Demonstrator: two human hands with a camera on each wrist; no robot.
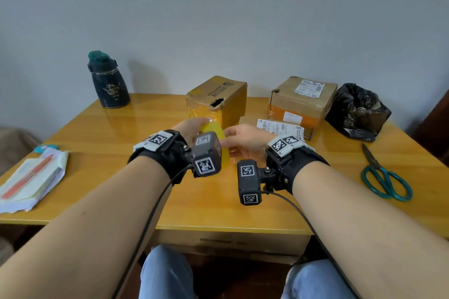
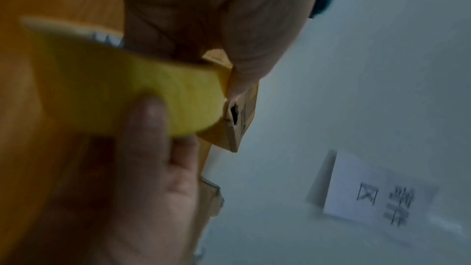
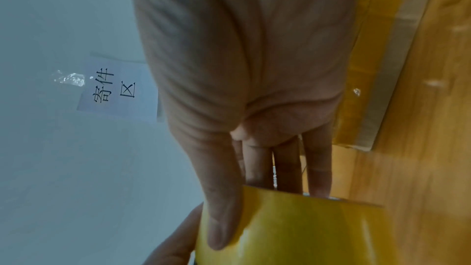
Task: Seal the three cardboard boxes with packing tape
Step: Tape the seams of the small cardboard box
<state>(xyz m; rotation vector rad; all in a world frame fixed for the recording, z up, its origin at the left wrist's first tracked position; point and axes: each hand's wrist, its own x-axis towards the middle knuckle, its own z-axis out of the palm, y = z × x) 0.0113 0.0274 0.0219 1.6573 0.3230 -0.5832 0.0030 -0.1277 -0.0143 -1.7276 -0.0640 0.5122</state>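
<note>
A roll of yellow packing tape [image 1: 214, 128] is held between both hands just above the table's middle. My left hand [image 1: 194, 126] grips the roll [image 2: 122, 88] from the left. My right hand [image 1: 233, 139] pinches it [image 3: 305, 229] from the right, thumb on its outer face and fingers behind. Beyond the hands stand a tall cardboard box with a torn hole [image 1: 216, 97], a second box with a shipping label [image 1: 303, 97] at the right, and a low flat box [image 1: 277, 126] in front of it. No loose tape end shows.
On the wooden table [image 1: 121, 128] a dark bottle [image 1: 109, 82] stands at the back left and a black bag [image 1: 357, 109] at the back right. Teal scissors [image 1: 384, 177] lie at the right, papers with an orange pen [image 1: 31, 182] at the left.
</note>
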